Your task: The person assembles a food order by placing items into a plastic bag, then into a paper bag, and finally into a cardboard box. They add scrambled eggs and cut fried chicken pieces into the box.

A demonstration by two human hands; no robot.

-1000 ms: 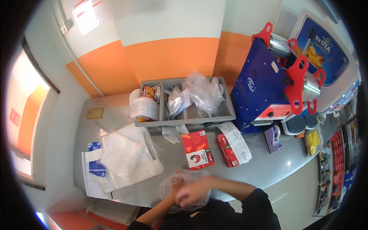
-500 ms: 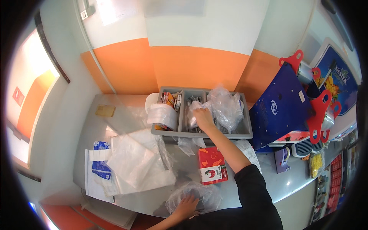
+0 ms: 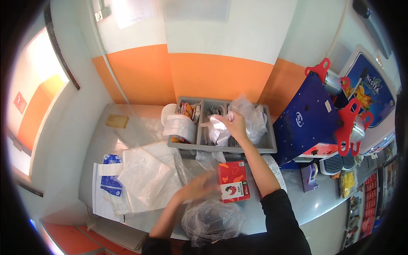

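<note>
While the right hand [image 3: 235, 124] pinches white plastic [image 3: 219, 133], left hand [image 3: 197, 188] blurs, can't tell its grip; red box [image 3: 233, 180] beside those fingers's unbagged.

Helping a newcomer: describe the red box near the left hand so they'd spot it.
Find the grey divided tray on the metal counter. Just in front, right of the left hand, sits the red box. Red with a white panel, it differs from the crumpled clear bag nearby.

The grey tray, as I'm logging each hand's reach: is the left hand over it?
No, the blurred left hand is beside the red box in front of the grey tray, while the right hand is over it.
</note>
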